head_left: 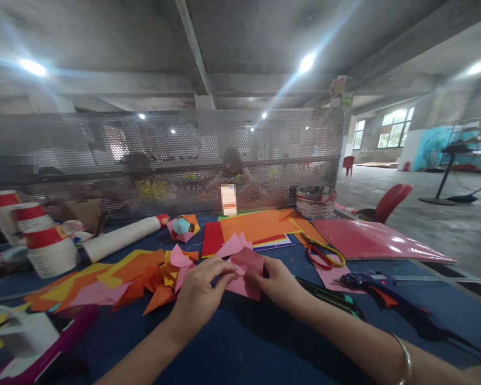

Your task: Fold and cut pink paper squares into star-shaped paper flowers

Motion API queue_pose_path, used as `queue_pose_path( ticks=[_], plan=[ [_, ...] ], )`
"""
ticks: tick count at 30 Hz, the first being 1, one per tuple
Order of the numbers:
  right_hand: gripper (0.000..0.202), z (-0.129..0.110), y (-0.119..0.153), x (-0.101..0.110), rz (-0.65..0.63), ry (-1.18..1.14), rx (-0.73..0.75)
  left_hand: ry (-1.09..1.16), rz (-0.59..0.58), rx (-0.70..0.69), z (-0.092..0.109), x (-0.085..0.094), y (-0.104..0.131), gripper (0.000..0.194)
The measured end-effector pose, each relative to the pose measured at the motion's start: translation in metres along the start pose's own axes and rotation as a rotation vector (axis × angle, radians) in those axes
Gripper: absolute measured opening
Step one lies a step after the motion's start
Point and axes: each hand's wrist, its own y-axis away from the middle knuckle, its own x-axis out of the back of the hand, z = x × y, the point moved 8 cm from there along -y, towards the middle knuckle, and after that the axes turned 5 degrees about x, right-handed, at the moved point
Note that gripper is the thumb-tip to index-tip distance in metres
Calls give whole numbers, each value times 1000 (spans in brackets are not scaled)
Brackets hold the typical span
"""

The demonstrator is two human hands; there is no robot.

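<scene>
A pink sheet of folded paper (246, 267) is held up between my two hands, above the blue table. My left hand (204, 286) pinches its left edge with thumb and fingertips. On the other side, my right hand (278, 283) grips the right edge, thumb in front and fingers partly hidden behind the paper. Just left of my left hand lies a heap of folded orange, yellow and pink paper pieces (160, 278). Behind the held sheet are another pink folded piece (236, 243) and a stack of coloured paper with an orange sheet (260, 225) on top.
Scissors (323, 255), a cutter with a green-black body (331, 297) and a blue glue gun (388, 294) lie at right, near a red glossy folder (369, 239). Paper cups (50, 248) and a power strip (44, 347) stand left. A perforated metal screen (176, 144) closes the back.
</scene>
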Motion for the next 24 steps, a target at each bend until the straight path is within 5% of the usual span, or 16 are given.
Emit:
queue_pose_path(
  ticks=[14,24],
  plan=[
    [23,-3,1,0,-4,40,-7,-22,5,17,1,3,-3,14],
    [18,-24,8,0,-24,31,87,0,-144,-68,9,-8,0,17]
  ],
)
